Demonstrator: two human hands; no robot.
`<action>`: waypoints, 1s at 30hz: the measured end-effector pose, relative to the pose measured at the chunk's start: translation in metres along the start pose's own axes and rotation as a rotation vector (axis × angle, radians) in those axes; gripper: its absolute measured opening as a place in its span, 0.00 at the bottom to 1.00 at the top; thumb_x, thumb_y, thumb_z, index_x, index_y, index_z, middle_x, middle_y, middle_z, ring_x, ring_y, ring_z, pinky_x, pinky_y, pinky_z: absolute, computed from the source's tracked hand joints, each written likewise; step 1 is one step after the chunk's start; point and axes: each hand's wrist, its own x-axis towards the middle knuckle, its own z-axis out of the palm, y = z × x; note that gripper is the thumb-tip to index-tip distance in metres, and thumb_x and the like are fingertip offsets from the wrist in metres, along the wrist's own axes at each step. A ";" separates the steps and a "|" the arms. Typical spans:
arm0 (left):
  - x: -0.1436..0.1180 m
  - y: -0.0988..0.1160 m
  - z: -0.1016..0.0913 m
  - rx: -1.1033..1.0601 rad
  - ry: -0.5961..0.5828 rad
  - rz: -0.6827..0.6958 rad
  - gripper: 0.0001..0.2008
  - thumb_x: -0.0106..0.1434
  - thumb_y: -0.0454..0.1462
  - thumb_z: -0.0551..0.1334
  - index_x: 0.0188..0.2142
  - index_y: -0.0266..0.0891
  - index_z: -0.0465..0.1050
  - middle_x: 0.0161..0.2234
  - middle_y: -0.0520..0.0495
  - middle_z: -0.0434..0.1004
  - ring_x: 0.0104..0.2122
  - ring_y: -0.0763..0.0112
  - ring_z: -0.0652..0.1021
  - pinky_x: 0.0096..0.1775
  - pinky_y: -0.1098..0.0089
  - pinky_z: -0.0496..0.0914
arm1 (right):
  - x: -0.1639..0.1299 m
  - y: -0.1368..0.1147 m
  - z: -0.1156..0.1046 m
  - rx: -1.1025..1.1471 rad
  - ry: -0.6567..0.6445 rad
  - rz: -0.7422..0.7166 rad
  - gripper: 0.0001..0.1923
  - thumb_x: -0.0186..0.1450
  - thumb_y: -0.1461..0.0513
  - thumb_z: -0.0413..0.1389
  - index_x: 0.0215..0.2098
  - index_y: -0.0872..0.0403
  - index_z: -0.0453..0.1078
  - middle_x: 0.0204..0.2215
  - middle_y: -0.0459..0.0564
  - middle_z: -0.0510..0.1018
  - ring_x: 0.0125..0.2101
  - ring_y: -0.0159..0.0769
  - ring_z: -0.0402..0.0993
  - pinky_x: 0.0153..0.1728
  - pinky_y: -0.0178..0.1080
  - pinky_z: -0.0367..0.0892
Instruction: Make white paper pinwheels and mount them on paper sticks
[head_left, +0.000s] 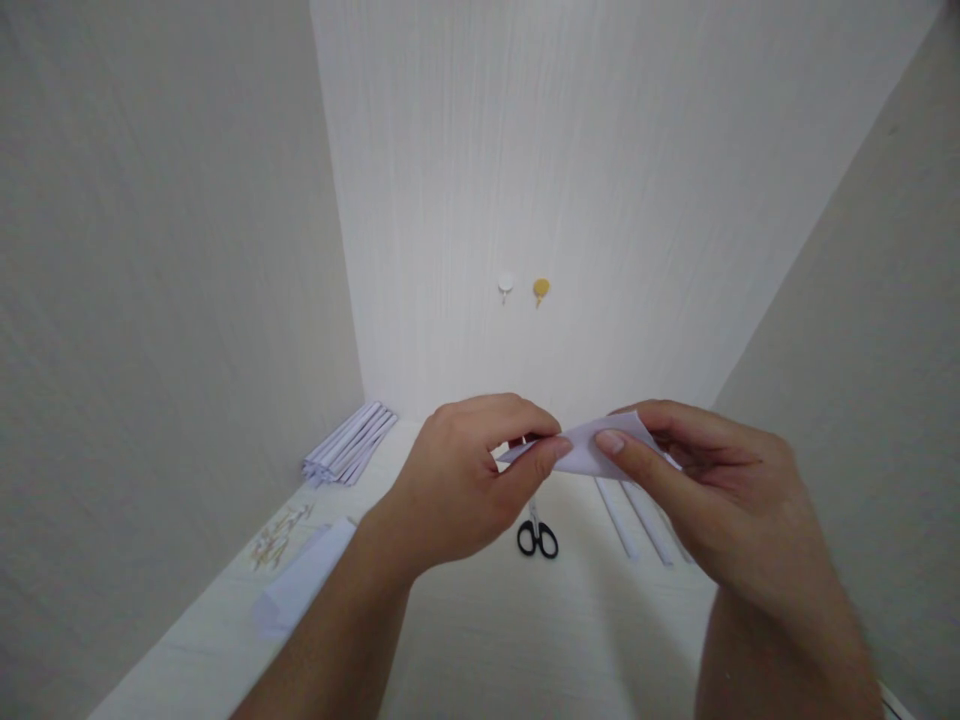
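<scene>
Between my two hands, raised above the table, is a folded piece of white paper (pixel 589 449). My left hand (pixel 480 475) pinches its left part between thumb and fingers. At the other end my right hand (pixel 705 480) grips it, thumb on the near face and fingers behind. Below the paper, a pair of scissors (pixel 538 538) with black handles lies on the table, blades pointing away. Several thin white paper strips (pixel 649 525) lie beneath and beside my right hand, partly covered by it.
Stacked rolled paper sticks (pixel 350 443) lie at the back left. Nearer are a scatter of small golden pieces (pixel 279 538) and a white paper sheet (pixel 304 580) by my left forearm. A white hook (pixel 505 286) and a yellow hook (pixel 541 289) hang on the back wall. Walls enclose both sides.
</scene>
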 end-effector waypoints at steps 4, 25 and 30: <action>0.000 0.003 0.001 -0.106 0.085 -0.080 0.04 0.65 0.33 0.69 0.32 0.39 0.80 0.29 0.54 0.81 0.29 0.77 0.77 0.34 0.75 0.70 | 0.000 0.001 0.000 0.052 0.065 0.000 0.04 0.66 0.57 0.68 0.36 0.48 0.83 0.29 0.45 0.83 0.29 0.34 0.77 0.28 0.35 0.70; -0.003 0.001 0.004 -0.525 0.339 -0.270 0.06 0.57 0.37 0.76 0.33 0.40 0.82 0.31 0.49 0.84 0.29 0.71 0.80 0.27 0.74 0.72 | 0.001 0.004 0.005 0.209 0.255 -0.065 0.03 0.63 0.60 0.70 0.36 0.44 0.85 0.29 0.45 0.85 0.28 0.33 0.78 0.27 0.34 0.72; -0.001 0.001 0.003 -0.528 0.427 -0.278 0.10 0.55 0.39 0.78 0.32 0.39 0.81 0.28 0.51 0.82 0.24 0.74 0.78 0.24 0.74 0.71 | 0.000 0.003 0.007 0.147 0.242 -0.102 0.04 0.64 0.61 0.70 0.37 0.43 0.85 0.33 0.44 0.86 0.32 0.35 0.79 0.32 0.36 0.72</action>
